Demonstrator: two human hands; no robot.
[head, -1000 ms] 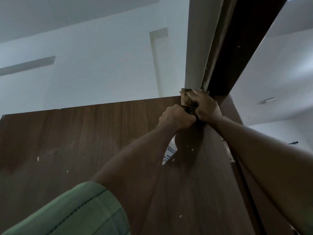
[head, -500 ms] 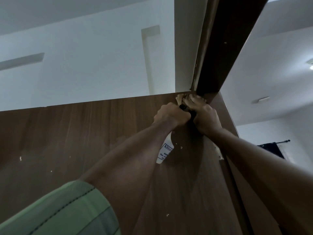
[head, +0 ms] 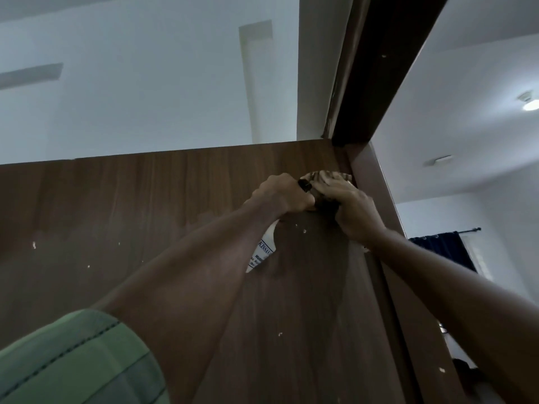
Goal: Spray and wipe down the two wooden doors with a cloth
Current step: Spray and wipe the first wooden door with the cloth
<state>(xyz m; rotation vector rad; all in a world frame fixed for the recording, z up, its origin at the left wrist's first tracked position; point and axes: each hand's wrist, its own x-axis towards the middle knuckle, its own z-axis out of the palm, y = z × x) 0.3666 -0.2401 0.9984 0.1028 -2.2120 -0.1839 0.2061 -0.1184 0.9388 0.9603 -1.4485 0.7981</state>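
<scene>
A dark brown wooden door (head: 131,228) fills the lower view, seen from below, with pale specks on its face. My left hand (head: 281,196) is raised near the door's top right corner and grips a white spray bottle (head: 264,252), whose labelled body hangs below my fist. My right hand (head: 350,208) presses a tan cloth (head: 329,174) flat against the door just below the top edge, touching my left hand. Most of the cloth is hidden under my fingers. A wet sheen runs down the door below the cloth.
The dark door frame (head: 379,68) rises above the door's right corner. White walls and ceiling lie behind. Through the opening at right I see a ceiling light (head: 529,104) and a dark blue curtain (head: 446,249) on a rod.
Both hands have slid down from the door's top corner, where the cloth sat against the frame, to a little below the top edge. The view has tilted.
</scene>
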